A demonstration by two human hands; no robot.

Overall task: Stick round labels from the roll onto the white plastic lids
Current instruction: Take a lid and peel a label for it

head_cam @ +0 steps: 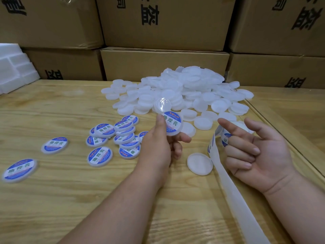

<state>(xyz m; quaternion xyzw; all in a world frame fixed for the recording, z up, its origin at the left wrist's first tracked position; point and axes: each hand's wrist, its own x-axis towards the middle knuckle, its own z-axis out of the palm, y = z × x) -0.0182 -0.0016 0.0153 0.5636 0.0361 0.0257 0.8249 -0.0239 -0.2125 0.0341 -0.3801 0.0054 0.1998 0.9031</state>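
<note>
My left hand [158, 141] pinches a white lid [173, 125] with a blue and white round label on it, thumb on its left edge, held above the table. My right hand [260, 152] hovers palm up, index finger pointing left, the other fingers loosely curled with nothing in them. The label roll [225, 136] stands just behind those fingers, partly hidden. Its empty backing strip [228, 182] trails towards the bottom edge. One blank lid [199, 163] lies between my hands. A big pile of blank lids [184, 92] lies behind.
Several labelled lids [123, 136] are heaped left of my left hand, and two more [54, 145] [19, 170] lie further left on the wooden table [70, 199]. Cardboard boxes [165, 62] wall off the back. White foam blocks [15, 67] sit at the far left.
</note>
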